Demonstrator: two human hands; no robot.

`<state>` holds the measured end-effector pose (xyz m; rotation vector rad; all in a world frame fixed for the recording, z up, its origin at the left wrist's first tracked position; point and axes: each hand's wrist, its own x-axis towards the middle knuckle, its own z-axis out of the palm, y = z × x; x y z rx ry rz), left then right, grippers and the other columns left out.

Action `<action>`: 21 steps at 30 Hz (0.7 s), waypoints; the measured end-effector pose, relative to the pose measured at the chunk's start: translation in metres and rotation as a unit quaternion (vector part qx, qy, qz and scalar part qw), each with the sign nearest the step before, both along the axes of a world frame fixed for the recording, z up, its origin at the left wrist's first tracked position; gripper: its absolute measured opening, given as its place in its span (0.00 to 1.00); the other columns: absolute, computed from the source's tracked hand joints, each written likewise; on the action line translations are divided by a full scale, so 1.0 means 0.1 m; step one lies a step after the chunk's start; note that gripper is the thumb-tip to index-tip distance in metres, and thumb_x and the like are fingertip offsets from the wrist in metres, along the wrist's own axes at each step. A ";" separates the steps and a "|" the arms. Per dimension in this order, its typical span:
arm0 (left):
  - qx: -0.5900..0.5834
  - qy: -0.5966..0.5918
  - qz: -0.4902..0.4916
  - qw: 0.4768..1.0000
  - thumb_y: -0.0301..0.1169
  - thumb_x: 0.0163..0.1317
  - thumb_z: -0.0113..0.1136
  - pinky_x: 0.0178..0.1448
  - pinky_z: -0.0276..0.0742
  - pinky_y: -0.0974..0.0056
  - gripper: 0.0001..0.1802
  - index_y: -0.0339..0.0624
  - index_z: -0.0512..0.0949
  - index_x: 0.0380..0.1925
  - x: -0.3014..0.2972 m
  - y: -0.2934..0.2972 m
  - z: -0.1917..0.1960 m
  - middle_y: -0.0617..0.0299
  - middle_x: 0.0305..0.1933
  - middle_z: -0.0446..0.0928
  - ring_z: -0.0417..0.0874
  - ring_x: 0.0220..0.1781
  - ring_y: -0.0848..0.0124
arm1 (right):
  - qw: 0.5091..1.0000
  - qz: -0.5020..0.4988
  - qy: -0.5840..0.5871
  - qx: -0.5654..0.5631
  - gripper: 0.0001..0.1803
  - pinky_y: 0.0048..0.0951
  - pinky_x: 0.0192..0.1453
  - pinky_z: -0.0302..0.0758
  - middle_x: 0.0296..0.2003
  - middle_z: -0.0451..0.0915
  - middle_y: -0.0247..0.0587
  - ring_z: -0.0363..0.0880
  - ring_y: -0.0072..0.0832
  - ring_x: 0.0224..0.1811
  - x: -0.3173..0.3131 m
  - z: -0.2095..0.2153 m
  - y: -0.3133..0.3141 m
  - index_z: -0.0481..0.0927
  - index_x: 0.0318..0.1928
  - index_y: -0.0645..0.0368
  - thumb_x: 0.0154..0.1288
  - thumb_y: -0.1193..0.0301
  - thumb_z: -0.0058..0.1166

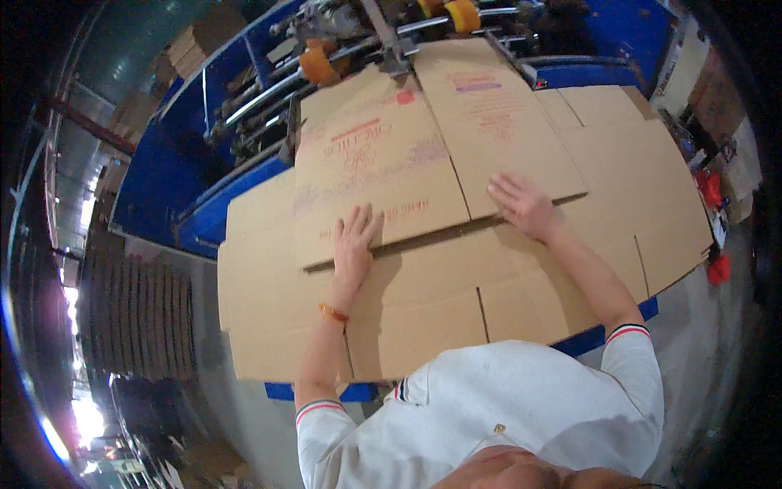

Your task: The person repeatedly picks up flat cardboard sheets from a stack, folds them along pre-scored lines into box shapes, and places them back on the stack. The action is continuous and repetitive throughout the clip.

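A cardboard box blank lies flat before me with its two long panels folded inward. The left folded panel (383,183) and the right folded panel (489,98) meet at a narrow seam, and both carry red and purple print. Plain cardboard (423,297) spreads out beneath them toward me and to both sides, with slots cut in its edges. My left hand (354,236) rests on the near edge of the left panel, fingers stretched out. On the right panel's near edge lies my right hand (525,208), also with fingers extended. Neither hand grips anything.
Past the cardboard stands a blue machine (171,179) with metal shafts and orange rollers (318,63). Its metal arm (395,53) reaches down to the far end of the seam. At left is a stack of flat cardboard (138,314). Red items (709,189) sit at the right.
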<state>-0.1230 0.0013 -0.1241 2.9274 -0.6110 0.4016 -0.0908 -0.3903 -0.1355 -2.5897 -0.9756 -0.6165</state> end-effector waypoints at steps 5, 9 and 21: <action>0.016 -0.046 0.039 0.998 0.18 0.53 0.53 0.70 0.54 0.39 0.36 0.56 0.66 0.64 0.49 0.07 -0.01 0.58 0.69 0.63 0.62 0.71 0.57 | 0.995 -0.039 -0.059 -0.074 0.34 0.45 0.66 0.62 0.64 0.67 0.36 0.63 0.38 0.67 0.57 0.05 0.10 0.68 0.64 0.42 0.54 0.65 0.61; 0.090 -0.071 0.169 0.979 0.24 0.57 0.51 0.69 0.56 0.41 0.29 0.54 0.67 0.62 1.08 -0.04 -0.13 0.57 0.66 0.65 0.64 0.68 0.56 | 0.967 -0.240 -0.051 -0.067 0.33 0.47 0.67 0.58 0.66 0.63 0.39 0.58 0.40 0.69 1.08 -0.15 -0.06 0.62 0.67 0.42 0.61 0.61 0.55; -0.052 -0.146 0.689 0.708 0.54 0.63 0.48 0.55 0.71 0.48 0.28 0.43 0.76 0.50 -0.77 2.91 -0.29 0.46 0.52 0.77 0.79 0.51 0.54 | 0.972 -0.215 -0.096 -0.023 0.25 0.46 0.72 0.54 0.67 0.60 0.52 0.55 0.50 0.70 1.28 -0.50 -0.39 0.69 0.60 0.62 0.69 0.59 0.46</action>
